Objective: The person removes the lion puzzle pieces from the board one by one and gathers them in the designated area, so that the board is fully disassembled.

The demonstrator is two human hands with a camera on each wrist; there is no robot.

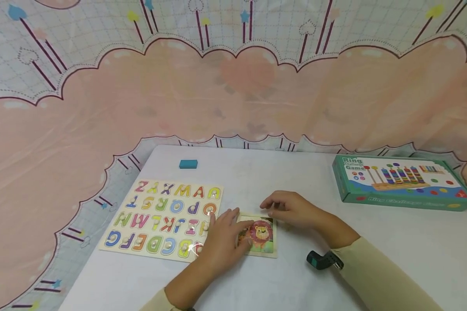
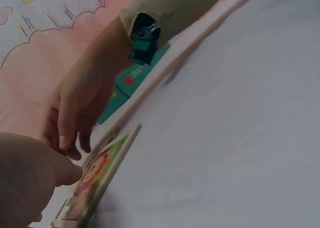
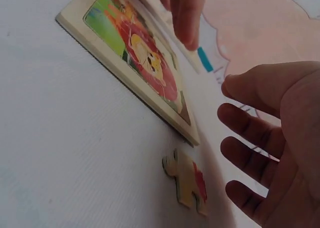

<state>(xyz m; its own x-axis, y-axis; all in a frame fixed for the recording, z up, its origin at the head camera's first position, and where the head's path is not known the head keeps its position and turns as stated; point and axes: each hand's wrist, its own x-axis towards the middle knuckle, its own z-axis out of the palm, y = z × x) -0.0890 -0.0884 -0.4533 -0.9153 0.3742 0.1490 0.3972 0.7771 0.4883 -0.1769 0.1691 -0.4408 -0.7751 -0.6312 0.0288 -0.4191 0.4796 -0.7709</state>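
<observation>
A small wooden lion jigsaw puzzle [image 1: 263,237] in a pale frame lies flat on the white table. My left hand [image 1: 223,242] rests over its left side with relaxed fingers, hiding part of the picture. Just beyond the puzzle's far right corner, my right hand [image 1: 293,210] hovers with loosely bent fingers and holds nothing. In the right wrist view, a loose jigsaw piece [image 3: 185,180], pale with a red patch, lies on the table beside the frame, near those fingers. From the head view the right hand seems to cover that piece.
A wooden alphabet board [image 1: 149,227] with knobbed letters lies left of the puzzle, partly under my left forearm. Behind it is a small blue block [image 1: 188,164]. A green Ring Challenge Game box [image 1: 404,203] stands at the back right, before a patterned cloth backdrop [image 1: 233,99].
</observation>
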